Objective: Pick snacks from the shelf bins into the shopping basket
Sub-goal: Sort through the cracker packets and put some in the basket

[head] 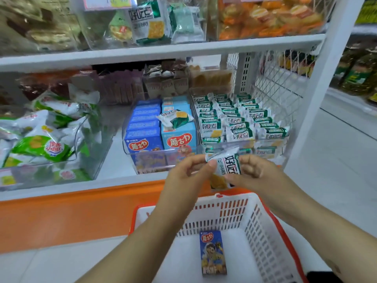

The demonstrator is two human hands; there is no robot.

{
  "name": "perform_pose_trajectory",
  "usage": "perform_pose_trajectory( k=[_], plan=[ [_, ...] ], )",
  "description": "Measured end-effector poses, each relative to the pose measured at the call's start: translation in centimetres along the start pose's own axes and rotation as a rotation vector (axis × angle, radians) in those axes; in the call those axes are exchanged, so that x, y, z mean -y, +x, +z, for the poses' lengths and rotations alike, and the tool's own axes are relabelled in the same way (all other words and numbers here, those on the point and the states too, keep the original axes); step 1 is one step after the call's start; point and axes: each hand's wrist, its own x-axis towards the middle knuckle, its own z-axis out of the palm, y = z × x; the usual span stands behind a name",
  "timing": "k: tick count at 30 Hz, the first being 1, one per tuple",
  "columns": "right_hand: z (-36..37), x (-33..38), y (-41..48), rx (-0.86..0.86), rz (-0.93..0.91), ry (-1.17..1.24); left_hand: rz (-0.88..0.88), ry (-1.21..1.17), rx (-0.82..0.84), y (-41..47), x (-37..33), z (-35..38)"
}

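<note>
While the left hand [189, 170] pinches the left edge of a pack [228, 164] between thumb and fingers, the right hand [253, 170] grips its right edge with curled fingers. In the head view, the pack is held between them at the centre. It stands roughly upright, white and green, with a yellow cracker printed at its lower end.

At 6 o'clock from the hands is the white basket [224, 209] with its orange rim. The pack hangs just above the far rim. A blue box [213, 252] lies flat on the basket's bottom.

On the shelf [114, 160], at 12 o'clock from the hands, a clear pack bin [240, 121] holds rows of the same packs. Just beside it, at 10 o'clock, a box bin [151, 135] holds two rows of blue boxes, with a stray pack [175, 118] lying on top. At 9 o'clock, well apart, a bag bin [40, 144] holds green and white bags.
</note>
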Motion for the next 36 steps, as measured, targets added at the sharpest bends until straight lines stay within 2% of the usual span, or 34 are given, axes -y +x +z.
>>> perform_pose_trajectory(
  k=[5, 9, 15, 21, 26, 30, 33, 36],
  plan=[
    [0.3, -0.8, -0.4, -0.06, 0.018, 0.048, -0.068, 0.037, 0.026, -1.0, 1.7, 0.2],
    [1.0, -1.9, -0.1, -0.125, 0.034, 0.046, -0.125, -0.07, 0.055, -1.1, 2.2, 0.3],
    [1.6, -2.8, 0.0, -0.125, 0.099, 0.095, -0.214, -0.183, 0.08, -0.4, 3.0, -0.2],
    [2.2, -2.9, -0.3, -0.174, 0.119, 0.2, -0.179, -0.106, 0.087, -0.4, 3.2, -0.5],
    [2.5, -3.0, -0.8, -0.217, 0.154, 0.318, -0.098, 0.036, 0.025, -0.9, 2.8, -0.5],
    [3.0, -3.1, -0.9, -0.198, 0.224, 0.408, -0.251, -0.161, 0.059, -0.9, 3.1, -0.5],
    [3.0, -3.3, -0.8, -0.158, 0.22, 0.321, -0.371, -0.34, 0.05, -1.0, 3.1, -0.5],
    [2.8, -3.0, -0.8, -0.012, 0.175, 0.186, -0.385, -0.375, -0.021, -0.8, 3.1, -1.0]
  ],
)
